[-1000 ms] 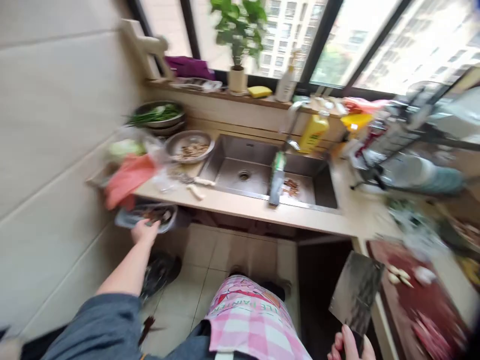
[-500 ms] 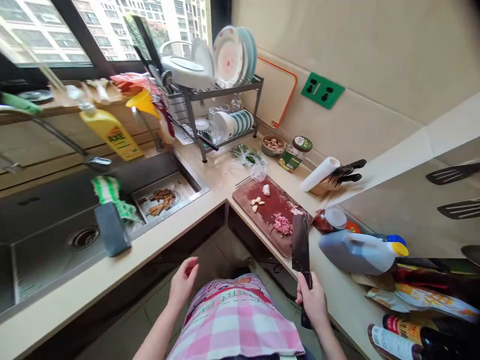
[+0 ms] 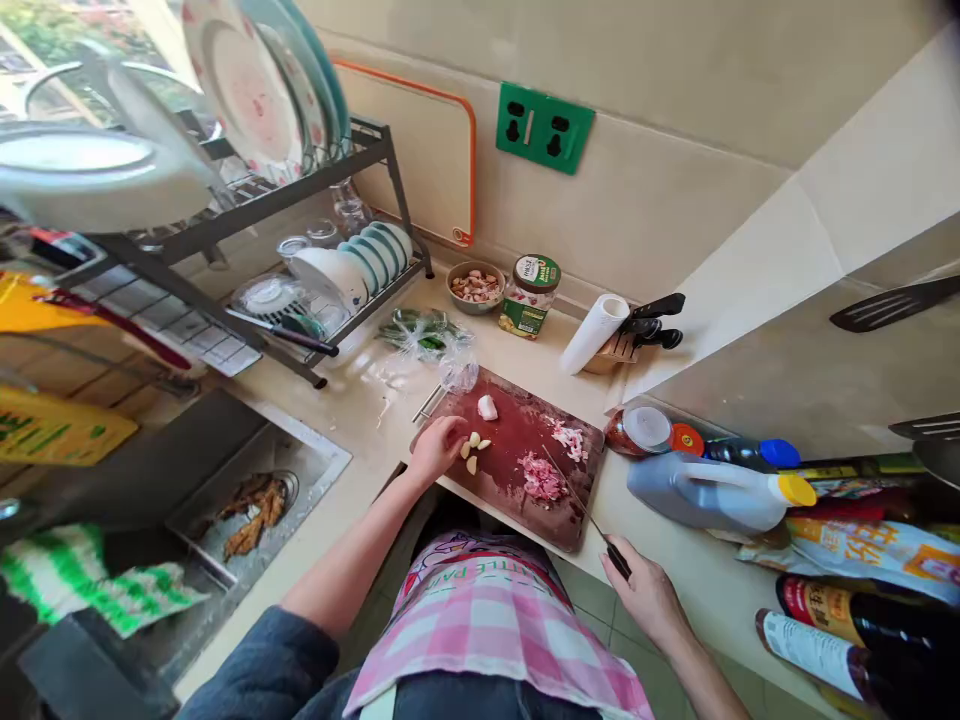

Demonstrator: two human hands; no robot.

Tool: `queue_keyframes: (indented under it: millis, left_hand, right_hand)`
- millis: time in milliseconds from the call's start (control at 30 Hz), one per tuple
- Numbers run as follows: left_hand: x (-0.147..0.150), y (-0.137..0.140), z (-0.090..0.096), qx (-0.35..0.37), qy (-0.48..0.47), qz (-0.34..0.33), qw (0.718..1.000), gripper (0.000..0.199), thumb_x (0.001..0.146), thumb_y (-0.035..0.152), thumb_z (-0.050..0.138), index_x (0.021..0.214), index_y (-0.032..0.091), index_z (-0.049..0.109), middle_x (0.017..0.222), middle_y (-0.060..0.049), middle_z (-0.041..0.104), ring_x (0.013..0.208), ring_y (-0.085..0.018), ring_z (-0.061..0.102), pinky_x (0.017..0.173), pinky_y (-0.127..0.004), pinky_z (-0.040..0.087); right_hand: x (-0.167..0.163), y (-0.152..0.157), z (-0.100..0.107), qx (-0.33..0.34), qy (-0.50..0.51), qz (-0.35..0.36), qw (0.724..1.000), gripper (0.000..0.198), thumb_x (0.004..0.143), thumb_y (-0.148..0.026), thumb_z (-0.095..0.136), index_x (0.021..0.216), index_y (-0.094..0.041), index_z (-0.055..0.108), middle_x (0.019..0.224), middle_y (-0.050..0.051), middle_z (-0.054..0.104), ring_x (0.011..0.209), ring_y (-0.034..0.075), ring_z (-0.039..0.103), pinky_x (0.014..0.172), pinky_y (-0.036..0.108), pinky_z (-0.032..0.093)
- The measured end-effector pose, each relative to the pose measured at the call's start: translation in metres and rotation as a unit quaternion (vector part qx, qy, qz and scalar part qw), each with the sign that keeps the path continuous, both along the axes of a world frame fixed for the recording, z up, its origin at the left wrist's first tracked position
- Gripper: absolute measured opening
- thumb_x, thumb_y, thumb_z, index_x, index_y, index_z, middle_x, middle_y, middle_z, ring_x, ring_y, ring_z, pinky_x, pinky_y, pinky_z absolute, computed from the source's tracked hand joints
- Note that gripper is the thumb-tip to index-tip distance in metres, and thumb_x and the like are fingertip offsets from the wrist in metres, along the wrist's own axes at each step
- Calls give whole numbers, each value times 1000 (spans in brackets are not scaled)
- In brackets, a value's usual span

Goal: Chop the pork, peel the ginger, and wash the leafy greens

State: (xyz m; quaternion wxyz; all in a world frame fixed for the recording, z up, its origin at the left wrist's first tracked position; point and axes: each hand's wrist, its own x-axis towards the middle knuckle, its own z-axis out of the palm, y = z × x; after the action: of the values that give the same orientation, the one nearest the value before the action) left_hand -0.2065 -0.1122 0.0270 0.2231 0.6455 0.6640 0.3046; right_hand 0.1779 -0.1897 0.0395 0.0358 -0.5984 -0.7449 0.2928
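My right hand (image 3: 643, 590) is closed round the black handle of a cleaver (image 3: 577, 485). The cleaver's blade is seen nearly edge-on, over the right part of a dark red cutting board (image 3: 517, 500). Beside the blade lies a pile of minced meat (image 3: 541, 477), with a paler chopped pile (image 3: 571, 440) further back. My left hand (image 3: 441, 447) is over the board's left edge, its fingers loosely bent right beside several peeled garlic cloves (image 3: 472, 464). I see nothing held in it. A whitish lump (image 3: 487, 407) sits behind the cloves.
Behind the board are a plastic bag with green vegetables (image 3: 427, 335), a bowl of garlic (image 3: 475, 287) and a green-labelled jar (image 3: 529, 295). A knife block (image 3: 619, 345) stands back right. Bottles, including a large jug (image 3: 705, 495), line the right. Left are a dish rack (image 3: 300, 365) and sink (image 3: 315, 455).
The view has swung right and closer to the board. My left hand has moved from in front of the apron to the garlic cloves. The cleaver has turned from broadside to nearly edge-on.
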Motion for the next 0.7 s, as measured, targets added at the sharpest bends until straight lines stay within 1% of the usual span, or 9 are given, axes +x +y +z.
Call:
queue_keyframes:
  millis: [100, 167, 233, 300, 400, 500, 600, 633, 700]
  left_hand:
    - [-8, 39, -4, 9, 50, -70, 996, 33, 73, 13, 56, 106, 20, 55, 104, -6, 56, 94, -19, 56, 84, -33, 48]
    - [-11, 58, -8, 13, 71, -127, 989, 39, 73, 10, 56, 110, 20, 53, 110, -7, 54, 101, -21, 54, 89, -35, 46]
    - [-12, 72, -11, 13, 79, -178, 981, 41, 73, 9, 55, 112, 20, 52, 111, -8, 54, 103, -21, 53, 91, -36, 45]
    - [-10, 83, -14, 11, 74, -215, 974, 37, 74, 9, 54, 110, 20, 52, 109, -7, 55, 104, -21, 53, 92, -36, 44]
    - [0, 93, -15, 5, 60, -235, 970, 34, 76, 14, 56, 109, 20, 52, 108, -6, 58, 101, -20, 55, 90, -34, 44]
    - [18, 103, -12, -14, 55, -233, 971, 34, 77, 21, 58, 110, 21, 51, 101, -5, 62, 91, -19, 58, 83, -32, 46]
    - [33, 113, -10, -31, 76, -237, 968, 17, 80, 26, 55, 95, 19, 56, 87, -4, 63, 83, -19, 58, 78, -31, 46]
    - [35, 115, -9, -36, 80, -244, 966, 14, 80, 27, 55, 92, 19, 57, 84, -4, 64, 83, -19, 58, 78, -31, 45]
    - [37, 117, -9, -44, 76, -256, 963, 16, 77, 27, 59, 92, 19, 58, 87, -4, 64, 85, -19, 58, 79, -31, 45]
  right_hand:
    - [-15, -16, 7, -11, 13, -29, 999, 34, 87, -44, 36, 101, -22, 58, 58, 0, 61, 47, 15, 55, 49, 23, 40]
    - [-22, -24, 15, -16, 18, -50, 998, 32, 87, -44, 38, 100, -22, 58, 60, 0, 63, 48, 15, 56, 48, 22, 40]
    - [-27, -30, 22, -16, 16, -72, 997, 32, 87, -44, 39, 99, -22, 58, 61, 0, 63, 49, 14, 56, 48, 21, 40]
    - [-31, -32, 25, -10, 10, -97, 995, 33, 87, -45, 40, 100, -22, 58, 61, 0, 63, 49, 14, 56, 48, 21, 40]
    - [-32, -25, 25, -7, 10, -126, 992, 34, 86, -45, 40, 101, -21, 59, 61, 0, 63, 50, 15, 57, 49, 22, 40]
    - [-29, -11, 21, -23, 30, -116, 993, 33, 86, -43, 40, 102, -21, 58, 66, 1, 65, 54, 15, 58, 52, 22, 41]
    - [-24, -1, 16, -45, 43, -99, 993, 32, 85, -44, 39, 97, -21, 59, 64, 1, 63, 56, 15, 57, 53, 22, 40]
    - [-22, 1, 14, -51, 47, -98, 993, 32, 85, -45, 39, 95, -21, 58, 63, 0, 62, 56, 15, 57, 53, 22, 39]
    - [-20, 2, 10, -61, 61, -100, 991, 33, 86, -46, 37, 93, -21, 57, 64, 0, 61, 56, 15, 56, 54, 22, 40]
